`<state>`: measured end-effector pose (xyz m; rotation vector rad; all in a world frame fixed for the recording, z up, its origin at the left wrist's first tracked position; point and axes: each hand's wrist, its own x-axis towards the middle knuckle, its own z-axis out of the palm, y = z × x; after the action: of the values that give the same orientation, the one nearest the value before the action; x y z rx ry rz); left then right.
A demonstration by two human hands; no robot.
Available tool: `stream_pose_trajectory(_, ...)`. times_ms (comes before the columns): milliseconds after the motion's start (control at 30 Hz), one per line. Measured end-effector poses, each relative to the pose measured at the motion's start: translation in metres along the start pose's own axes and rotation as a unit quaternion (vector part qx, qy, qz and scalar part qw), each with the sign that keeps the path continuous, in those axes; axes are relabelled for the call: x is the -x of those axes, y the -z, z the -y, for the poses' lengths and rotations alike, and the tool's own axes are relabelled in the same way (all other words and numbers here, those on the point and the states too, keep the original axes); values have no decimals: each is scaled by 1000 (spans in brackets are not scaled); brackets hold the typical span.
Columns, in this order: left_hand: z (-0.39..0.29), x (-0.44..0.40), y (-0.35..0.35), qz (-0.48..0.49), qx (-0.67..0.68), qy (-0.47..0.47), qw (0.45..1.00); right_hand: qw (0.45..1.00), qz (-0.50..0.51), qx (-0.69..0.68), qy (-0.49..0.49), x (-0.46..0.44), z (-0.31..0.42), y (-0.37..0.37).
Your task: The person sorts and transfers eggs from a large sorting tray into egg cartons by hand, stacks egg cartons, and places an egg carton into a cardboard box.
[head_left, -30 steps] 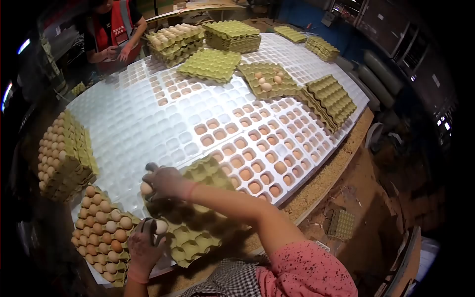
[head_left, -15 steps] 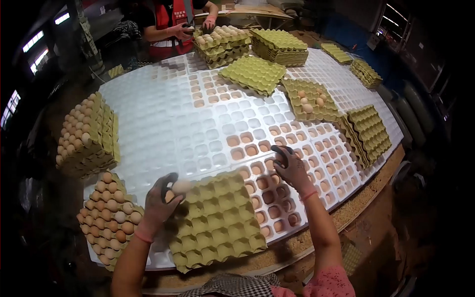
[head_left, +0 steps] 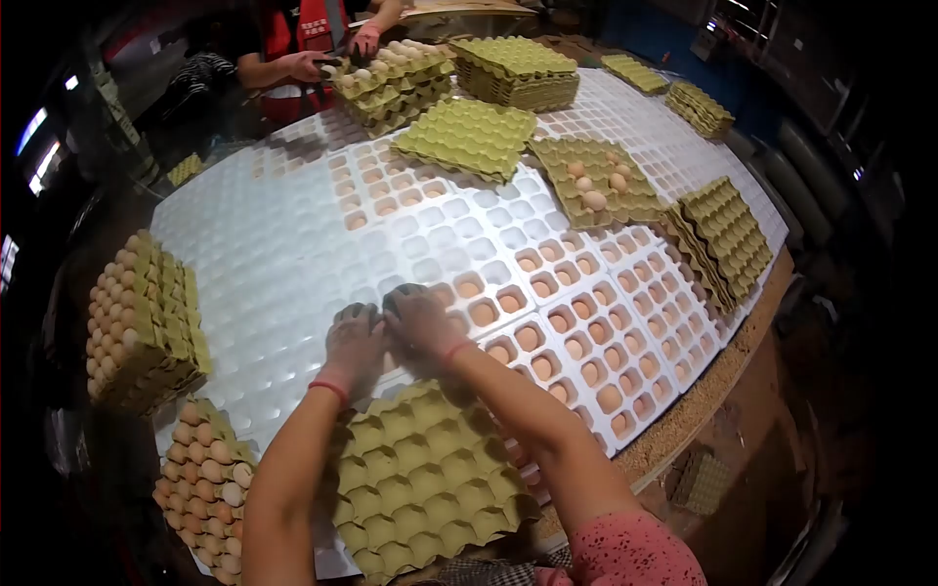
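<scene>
One left hand (head_left: 354,342), one right hand (head_left: 420,320) beyond green tray (head_left: 422,481), fingers (head_left: 408,292) over white celled sheet (head_left: 288,337); opening, hold: cannot tell.

A broad counter (head_left: 674,430) with a brown, crumb-strewn edge at near right; white trays of square cells (head_left: 445,244) cover most of it, with brownish eggs (head_left: 609,397) in cells toward that edge; over these, an egg-laden stack of yellow-green pulp cartons (head_left: 168,322) at the left edge, and a dimpled yellow-green pulp sheet (head_left: 420,479) at the near edge.
</scene>
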<state>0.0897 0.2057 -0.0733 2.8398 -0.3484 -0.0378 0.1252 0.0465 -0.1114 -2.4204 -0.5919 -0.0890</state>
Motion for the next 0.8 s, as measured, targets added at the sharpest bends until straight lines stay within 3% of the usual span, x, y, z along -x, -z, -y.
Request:
stream_pose_trajectory(33,20,-1,-16,-48,92,5,995,997,-53,31,43,17,1,2)
stream_pose_trajectory(100,26,32,7,-104,166,-25,980,991,-87,-99,11,66,8,45)
stream_pose_trajectory(200,24,123,58,-57,341,10,938,974,-224,38,-8,168,-1,131)
stream_pose_trajectory(267,39,189,64,-58,357,41,931,964,-198,146,-101,239,-32,156)
stream_pose_trajectory(300,38,218,70,-60,370,79,924,964,-128,169,-157,268,-41,165)
stream_pose_trajectory(367,56,279,51,-143,408,171,885,958,-2,221,-182,310,-60,170)
stream_pose_trajectory(433,78,328,47,-185,384,259,867,974,-30,201,-103,329,-85,167)
stream_pose_trajectory(467,25,325,90,-245,423,213,846,982,-65,136,-111,332,-89,166)
stream_pose_trajectory(500,52,356,77,-302,488,237,784,980,-58,75,-173,325,-77,171)
stream_pose_trajectory(533,87,388,74,-302,453,286,789,979,-53,119,-155,332,-90,166)
stream_pose_trajectory(567,81,410,89,-356,467,297,752,975,-55,164,-140,336,-102,161)
stream_pose_trajectory(633,114,453,87,-472,342,300,755,931,5,351,-102,325,-92,157)
stream_pose_trajectory(667,130,479,79,-489,195,398,751,959,-13,271,-82,293,-49,160)
stream_pose_trajectory(700,148,490,88,-513,184,388,743,976,-69,204,-37,262,-3,154)
stream_pose_trajectory(767,144,498,100,-471,87,494,726,990,-115,34,69,200,97,125)
stream_pose_trajectory(800,158,505,95,-413,5,521,747,992,-78,-41,92,179,143,105)
